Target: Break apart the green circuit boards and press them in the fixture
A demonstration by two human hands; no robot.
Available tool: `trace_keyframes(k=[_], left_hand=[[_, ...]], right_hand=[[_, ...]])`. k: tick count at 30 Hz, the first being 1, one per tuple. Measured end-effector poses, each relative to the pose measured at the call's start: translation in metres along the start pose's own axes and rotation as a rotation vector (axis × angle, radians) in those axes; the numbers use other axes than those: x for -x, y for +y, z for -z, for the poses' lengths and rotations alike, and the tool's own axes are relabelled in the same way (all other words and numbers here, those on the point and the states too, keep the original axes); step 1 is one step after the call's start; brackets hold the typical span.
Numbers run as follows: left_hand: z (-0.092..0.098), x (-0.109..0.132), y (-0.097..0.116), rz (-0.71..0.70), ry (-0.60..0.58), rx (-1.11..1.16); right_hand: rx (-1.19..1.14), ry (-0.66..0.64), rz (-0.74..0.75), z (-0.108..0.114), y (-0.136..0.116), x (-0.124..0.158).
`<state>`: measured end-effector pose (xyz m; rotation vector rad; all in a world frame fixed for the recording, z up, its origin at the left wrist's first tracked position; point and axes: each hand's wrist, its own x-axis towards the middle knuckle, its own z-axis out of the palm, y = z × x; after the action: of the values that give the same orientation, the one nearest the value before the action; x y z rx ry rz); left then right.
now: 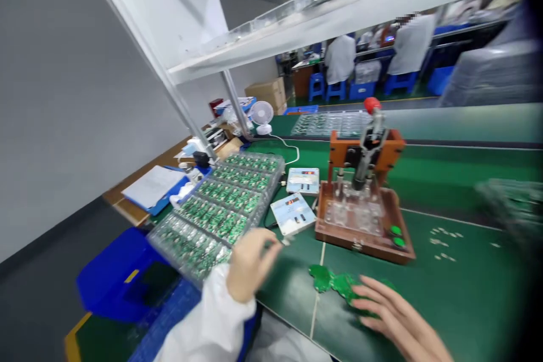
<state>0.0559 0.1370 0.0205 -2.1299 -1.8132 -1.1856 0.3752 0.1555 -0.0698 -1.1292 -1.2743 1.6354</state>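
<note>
Left hand pinched and blurred, can't tell if anything's in it. Right hand relaxed, fingertips just resting on green circuit boards, near the front edge of the green bench mat. Probably light, stiff, brittle; edges only.

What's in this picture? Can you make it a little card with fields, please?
Left hand: white sleeve, fingers pinched, blurred, beside a clear tray of green circuit boards
Right hand: fingers spread on green circuit board pieces
Machine: orange hand press with a red knob
Nearby: two small white electronic boxes
Also: white desk fan, blue bin
Far away: people in white coats
</note>
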Motion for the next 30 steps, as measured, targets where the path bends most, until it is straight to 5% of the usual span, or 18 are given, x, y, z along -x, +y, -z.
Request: trace_keyframes(k=[2,5,12,15,22,25,30], left_hand=[[-0.039,0.001,0.046,-0.325,-0.064,0.128],[-0.068,-0.004,0.079,-0.556,-0.020,0.171],[-0.080,-0.013,0.070,-0.744,-0.073,0.204],[-0.080,-0.013,0.064,-0.630,-0.234,0.369],[-0.083,-0.022,0.051,0.184,-0.750,0.762],[-0.089,-0.021,0.045,0.310,-0.895,0.848],[-0.092,-0.019,0.038,0.448,-0.963,1.057]], right_hand=[[-0.132,-0.133,-0.056,-0.013,-0.019,-0.007],[-0.119,-0.109,-0.057,-0.022,-0.039,-0.018],[-0.194,-0.074,-0.121,-0.014,-0.033,-0.015],[-0.190,-0.064,-0.122,-0.012,-0.028,-0.016],[-0.020,-0.084,-0.011,-0.007,-0.032,-0.018],[-0.001,-0.089,0.011,-0.001,-0.034,-0.015],[-0.016,0.088,0.044,0.024,-0.038,-0.017]])
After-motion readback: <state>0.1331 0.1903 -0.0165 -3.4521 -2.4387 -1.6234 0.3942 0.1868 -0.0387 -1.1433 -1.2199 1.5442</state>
